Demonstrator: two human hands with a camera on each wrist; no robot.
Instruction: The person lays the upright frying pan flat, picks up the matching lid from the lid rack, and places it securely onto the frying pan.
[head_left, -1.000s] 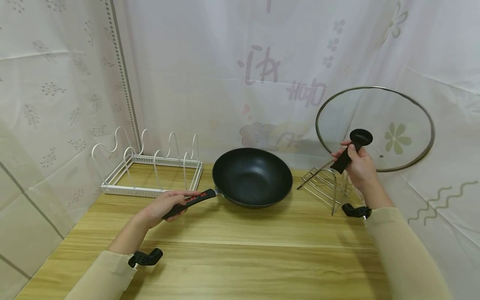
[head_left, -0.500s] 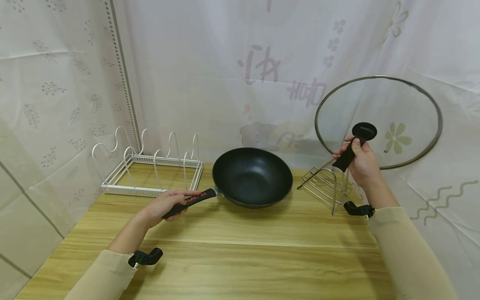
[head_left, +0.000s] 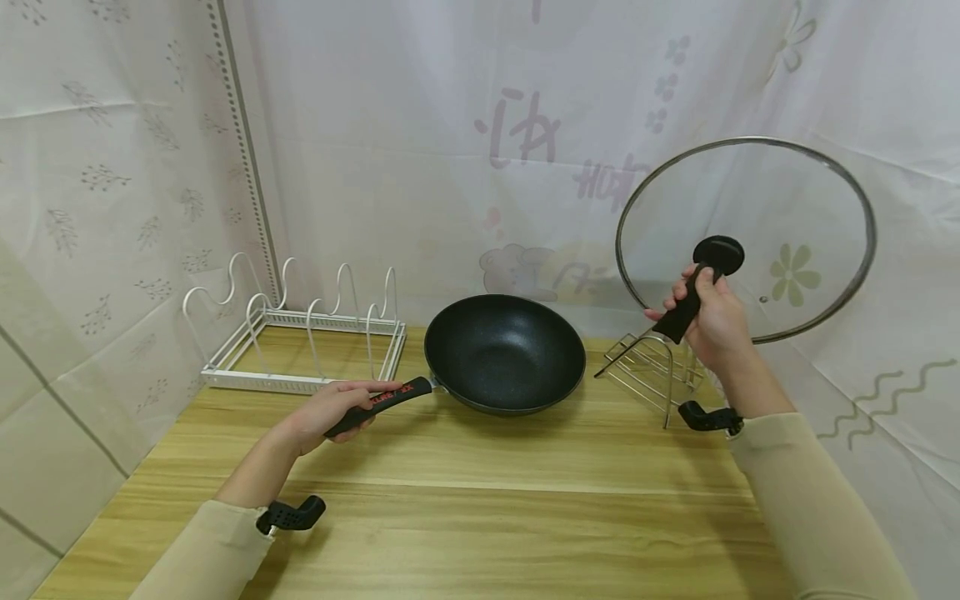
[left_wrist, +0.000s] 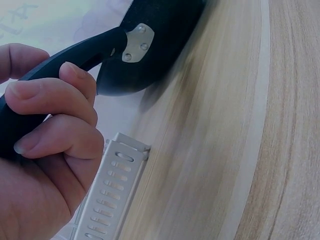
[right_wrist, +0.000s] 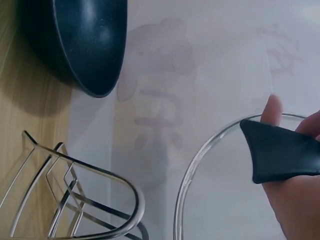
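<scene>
My left hand (head_left: pixel 337 411) grips the black handle (left_wrist: pixel 75 52) of a dark wok (head_left: pixel 504 354), its fingers curled round it in the left wrist view. The wok stands at the middle back of the wooden table, its inside bare. On the right, my right hand (head_left: pixel 716 321) holds the black handle (right_wrist: pixel 285 152) of a round glass lid (head_left: pixel 817 200) with a metal rim. That lid is tilted nearly upright in the air, above and behind a small wire lid rack (head_left: pixel 645 367). Behind the hand, part of the lid's lower rim is hidden.
A white pan rack (head_left: pixel 262 382) with upright wire loops stands at the back left, close to the wok's handle. White printed curtains (head_left: pixel 420 167) enclose the back and sides. The wooden table (head_left: pixel 480 525) stretches toward the front.
My right hand has raised the lid a little, first up and slightly right, then back left. My left hand and the wok have stayed in place.
</scene>
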